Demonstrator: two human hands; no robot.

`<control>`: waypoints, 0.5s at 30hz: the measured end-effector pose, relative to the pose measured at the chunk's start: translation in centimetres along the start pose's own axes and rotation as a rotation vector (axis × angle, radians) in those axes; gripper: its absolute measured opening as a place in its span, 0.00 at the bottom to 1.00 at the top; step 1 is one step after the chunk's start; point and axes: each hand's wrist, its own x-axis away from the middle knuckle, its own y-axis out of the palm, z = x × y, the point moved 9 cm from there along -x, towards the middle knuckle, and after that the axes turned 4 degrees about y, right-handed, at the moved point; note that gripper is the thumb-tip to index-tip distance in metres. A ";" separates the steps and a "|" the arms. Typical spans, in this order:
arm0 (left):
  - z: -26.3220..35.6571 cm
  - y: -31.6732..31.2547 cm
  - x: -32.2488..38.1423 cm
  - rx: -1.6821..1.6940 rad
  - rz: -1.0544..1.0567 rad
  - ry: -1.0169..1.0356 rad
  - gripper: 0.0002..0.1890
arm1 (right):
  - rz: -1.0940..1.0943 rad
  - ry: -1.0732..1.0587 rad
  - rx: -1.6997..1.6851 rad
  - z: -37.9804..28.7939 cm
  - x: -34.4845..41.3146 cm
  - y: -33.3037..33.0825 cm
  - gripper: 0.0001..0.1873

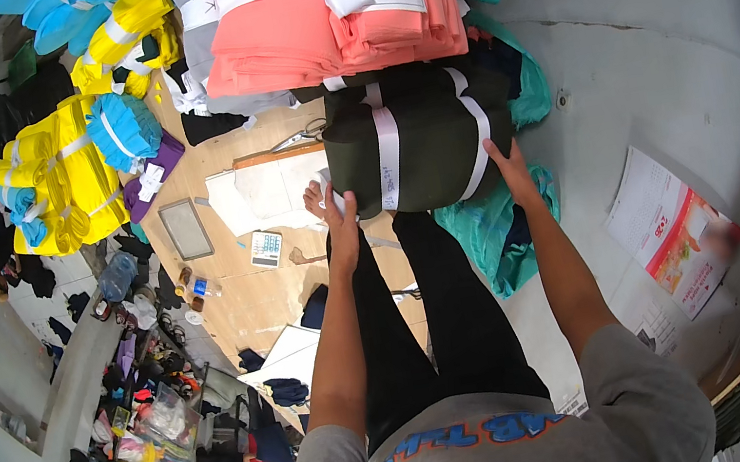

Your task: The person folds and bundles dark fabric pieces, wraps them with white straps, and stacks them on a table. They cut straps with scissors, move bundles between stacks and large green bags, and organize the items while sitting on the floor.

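A large dark olive bundle of folded fabric (433,145), tied with white strips, is between my two hands. My left hand (342,225) grips its left lower side, by a white strip with handwriting. My right hand (513,168) holds the right side, with fingers spread over its edge near another white strip. Just beyond it, a stack of coral fabric (334,29) is tied with a white band and carries a paper sheet. My feet are on a light wooden table top; one bare foot shows left of the bundle.
Yellow fabric bundles (84,170) and a blue one (123,130) lie at left. Scissors (298,138), a calculator (266,249), a framed mesh panel (185,229) and a bottle (202,286) are on the table. A green plastic bag (490,239) lies by the wall at right.
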 end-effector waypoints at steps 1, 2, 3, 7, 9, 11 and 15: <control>-0.8 0.3 -0.1 -0.047 -0.019 -0.049 0.50 | -0.031 0.003 -0.023 -1.0 0.3 0.8 0.62; 0.0 0.1 -0.3 -0.192 0.022 0.080 0.55 | -0.063 0.007 -0.046 -2.1 0.7 1.5 0.62; 0.3 0.4 -0.4 -0.224 0.040 0.055 0.55 | -0.076 0.011 -0.070 -2.2 0.6 1.4 0.62; 1.7 0.8 -1.0 -0.305 0.055 -0.053 0.58 | -0.069 0.015 -0.025 -1.7 -0.9 0.1 0.57; 2.1 0.6 -1.6 -0.319 0.071 -0.089 0.58 | -0.028 0.024 0.038 -1.7 -1.7 0.0 0.50; 2.1 -0.2 -1.9 -0.331 0.126 -0.105 0.57 | -0.028 0.026 0.010 -2.4 -1.7 0.6 0.51; 3.5 0.4 -3.0 -0.434 0.210 -0.048 0.58 | 0.079 0.040 -0.001 -1.7 -3.5 -0.6 0.52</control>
